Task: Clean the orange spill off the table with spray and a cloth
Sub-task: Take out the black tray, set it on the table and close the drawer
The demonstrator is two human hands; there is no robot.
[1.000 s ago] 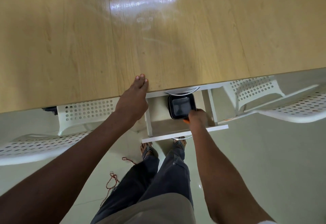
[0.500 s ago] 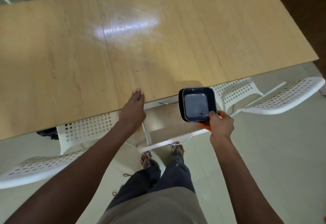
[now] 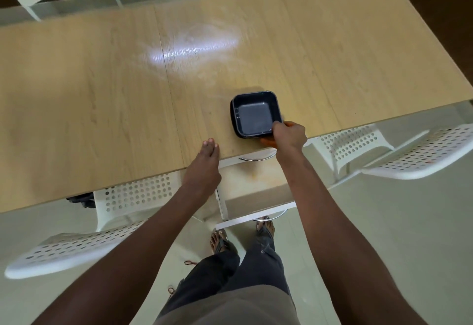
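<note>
The left hand (image 3: 204,168) lies flat on the near edge of the worktop (image 3: 102,94), just as it did a moment ago; its fingers are straight and its grip holds nothing. Just to its right, below the worktop edge, a white drawer (image 3: 256,191) hangs open, and there is a faint orange mark on its floor. A second ago the dark square dish (image 3: 253,115) sat down inside that drawer. Half a second ago it was up in the air in front of the edge. Now it sits on the worktop, close to the near edge, and it looks empty. The right hand (image 3: 289,134) is at the dish's near right corner, with its grip closed on the rim. Something orange (image 3: 267,141) peeks out under that hand; it may be the cloth, but too little shows to be sure. No orange spill shows on the worktop, only a shiny patch of light farther back, and no spray bottle is in view. So the cleaning has probably not begun; this looks like getting things out first. White chairs with holes (image 3: 422,153) stand on both sides.
</note>
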